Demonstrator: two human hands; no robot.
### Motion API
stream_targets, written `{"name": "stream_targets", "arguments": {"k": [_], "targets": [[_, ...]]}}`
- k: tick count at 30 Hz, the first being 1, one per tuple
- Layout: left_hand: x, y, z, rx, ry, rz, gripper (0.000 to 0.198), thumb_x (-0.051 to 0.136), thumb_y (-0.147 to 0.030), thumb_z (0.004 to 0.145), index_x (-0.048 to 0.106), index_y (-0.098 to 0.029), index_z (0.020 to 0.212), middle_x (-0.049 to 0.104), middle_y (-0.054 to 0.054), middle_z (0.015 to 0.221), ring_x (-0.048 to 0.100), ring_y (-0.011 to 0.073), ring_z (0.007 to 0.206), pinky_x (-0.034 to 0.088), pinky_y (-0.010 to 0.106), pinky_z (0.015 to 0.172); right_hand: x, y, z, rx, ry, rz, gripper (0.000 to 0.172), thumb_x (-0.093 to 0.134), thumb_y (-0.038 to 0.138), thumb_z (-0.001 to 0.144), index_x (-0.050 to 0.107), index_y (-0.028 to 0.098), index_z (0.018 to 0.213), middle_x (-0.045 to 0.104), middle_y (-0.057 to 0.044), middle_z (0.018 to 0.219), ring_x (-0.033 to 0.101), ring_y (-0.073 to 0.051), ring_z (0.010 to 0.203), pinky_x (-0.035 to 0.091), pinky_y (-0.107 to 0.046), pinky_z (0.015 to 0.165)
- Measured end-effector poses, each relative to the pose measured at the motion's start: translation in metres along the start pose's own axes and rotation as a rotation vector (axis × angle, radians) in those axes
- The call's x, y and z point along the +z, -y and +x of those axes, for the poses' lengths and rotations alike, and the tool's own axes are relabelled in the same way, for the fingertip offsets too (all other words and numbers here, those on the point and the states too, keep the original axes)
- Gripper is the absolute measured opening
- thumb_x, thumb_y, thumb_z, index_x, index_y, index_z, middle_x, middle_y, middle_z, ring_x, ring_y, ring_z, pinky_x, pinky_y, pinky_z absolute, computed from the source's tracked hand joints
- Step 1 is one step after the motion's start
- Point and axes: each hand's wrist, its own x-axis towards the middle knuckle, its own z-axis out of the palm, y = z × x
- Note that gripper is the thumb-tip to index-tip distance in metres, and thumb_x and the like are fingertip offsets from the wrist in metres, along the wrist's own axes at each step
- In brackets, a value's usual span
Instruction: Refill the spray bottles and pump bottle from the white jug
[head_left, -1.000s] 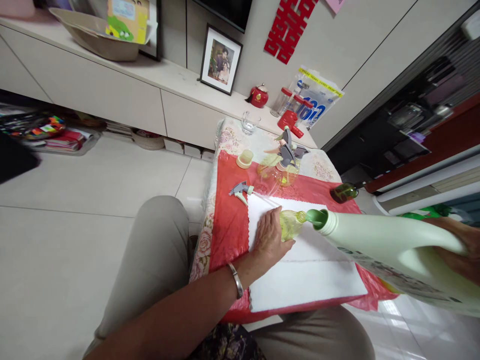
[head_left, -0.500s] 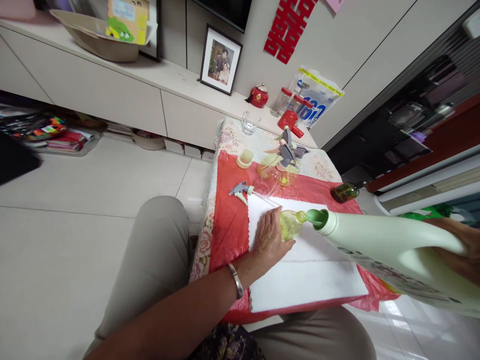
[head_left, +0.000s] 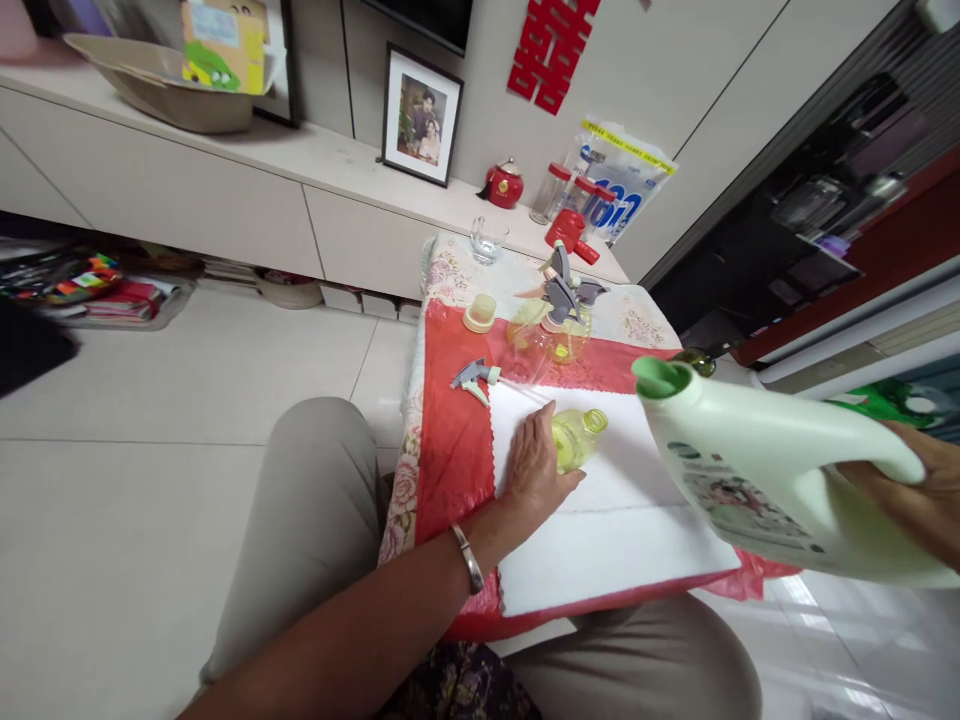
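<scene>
**Bottle part-filled, jug spout clear of neck**

From my remote feed: left hand [head_left: 534, 465] is curled round the small bottle [head_left: 576, 438], which sits on the white cloth [head_left: 622, 545] mid-table, neck open & facing right. There's yellow-green liquid inside; I'd judge it part-full, exact level unclear. Right hand [head_left: 911, 490] is clamped on the handle of the big green jug [head_left: 750, 480], whose spout is up & apart from the bottle. The trigger spray head [head_left: 474, 378] lies loose by the cloth's far-left corner, not yet fitted.

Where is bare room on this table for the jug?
Bare: near half of the white cloth, below the left hand and small bottle; the red cover left of it, below the spray head. Crowded: far end, spray bottles, cap, glass.
</scene>
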Motion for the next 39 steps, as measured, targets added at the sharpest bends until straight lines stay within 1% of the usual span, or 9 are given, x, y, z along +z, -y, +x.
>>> {"name": "stream_targets", "arguments": {"k": [3, 7, 11, 16, 21, 29, 33, 36, 39], "targets": [[-0.002, 0.000, 0.000, -0.012, 0.016, -0.029, 0.107, 0.085, -0.009, 0.059, 0.024, -0.017, 0.146, 0.046, 0.019, 0.142, 0.044, 0.0364, 0.138, 0.038, 0.052, 0.117, 0.011, 0.017, -0.014, 0.188, -0.021, 0.198, 0.056, 0.065, 0.056, 0.049, 0.076, 0.024, 0.093, 0.066, -0.001, 0.073, 0.058, -0.020, 0.068, 0.040, -0.032, 0.062], [-0.001, 0.003, 0.000, 0.007, 0.012, -0.069, 0.112, 0.083, -0.005, 0.058, 0.020, -0.019, 0.149, 0.044, 0.018, 0.143, 0.041, 0.0359, 0.141, 0.035, 0.052, 0.119, 0.046, 0.031, -0.023, 0.355, -0.260, 0.476, 0.041, 0.073, 0.041, 0.045, 0.073, 0.017, 0.078, 0.061, -0.001, 0.067, 0.051, -0.015, 0.063, 0.036, -0.029, 0.058], [0.001, 0.005, 0.000, -0.001, 0.002, -0.075, 0.110, 0.080, -0.004, 0.057, 0.022, -0.019, 0.149, 0.045, 0.017, 0.143, 0.039, 0.0360, 0.143, 0.033, 0.052, 0.121, 0.090, 0.045, -0.027, 0.370, -0.331, 0.716, 0.028, 0.072, 0.036, 0.052, 0.064, 0.015, 0.068, 0.055, 0.002, 0.058, 0.047, -0.012, 0.053, 0.035, -0.026, 0.050], [-0.002, 0.000, 0.000, -0.065, 0.020, -0.095, 0.111, 0.082, -0.008, 0.055, 0.023, -0.018, 0.149, 0.044, 0.018, 0.146, 0.039, 0.0368, 0.143, 0.031, 0.052, 0.122, 0.144, 0.068, -0.029, 0.382, -0.357, 0.945, 0.026, 0.073, 0.035, 0.058, 0.061, 0.015, 0.069, 0.055, 0.002, 0.059, 0.049, -0.012, 0.053, 0.037, -0.024, 0.047], [-0.003, -0.004, 0.000, -0.097, 0.024, -0.097, 0.111, 0.080, -0.010, 0.054, 0.024, -0.016, 0.149, 0.045, 0.019, 0.145, 0.038, 0.0375, 0.143, 0.031, 0.052, 0.122, 0.178, 0.078, -0.028, 0.412, -0.363, 1.025, 0.026, 0.073, 0.036, 0.059, 0.060, 0.015, 0.067, 0.054, 0.003, 0.057, 0.048, -0.011, 0.052, 0.038, -0.023, 0.048], [-0.001, 0.016, -0.011, -0.022, 0.070, -0.064, 0.109, 0.058, 0.004, 0.057, 0.014, -0.013, 0.155, 0.027, 0.024, 0.159, 0.024, 0.0387, 0.152, 0.023, 0.054, 0.127, 0.190, 0.068, -0.034, 0.471, -0.246, 1.033, 0.026, 0.075, 0.035, 0.058, 0.063, 0.015, 0.068, 0.057, 0.002, 0.061, 0.051, -0.013, 0.058, 0.040, -0.026, 0.056], [-0.015, 0.015, -0.018, 0.008, 0.118, -0.023, 0.104, 0.049, 0.006, 0.058, 0.015, -0.011, 0.155, 0.023, 0.024, 0.161, 0.019, 0.0368, 0.154, 0.021, 0.055, 0.127, 0.186, 0.061, -0.034, 0.503, -0.148, 0.988, 0.039, 0.077, 0.041, 0.053, 0.069, 0.014, 0.079, 0.062, -0.001, 0.071, 0.054, -0.015, 0.066, 0.040, -0.028, 0.060], [-0.039, 0.005, -0.010, 0.019, 0.075, 0.040, 0.092, 0.049, 0.004, 0.062, 0.028, -0.011, 0.150, 0.040, 0.022, 0.150, 0.033, 0.0336, 0.148, 0.028, 0.053, 0.125, 0.176, 0.053, -0.034, 0.490, -0.013, 0.945, 0.052, 0.079, 0.049, 0.048, 0.072, 0.014, 0.087, 0.066, -0.002, 0.077, 0.056, -0.018, 0.072, 0.040, -0.028, 0.060], [-0.071, -0.001, 0.010, -0.015, -0.046, 0.134, 0.067, 0.051, -0.001, 0.072, 0.046, -0.016, 0.137, 0.054, 0.016, 0.132, 0.058, 0.0275, 0.122, 0.048, 0.048, 0.108, 0.166, 0.042, -0.035, 0.407, 0.176, 0.960, 0.065, 0.082, 0.056, 0.045, 0.075, 0.020, 0.099, 0.071, -0.003, 0.092, 0.062, -0.022, 0.084, 0.046, -0.028, 0.064]]}}
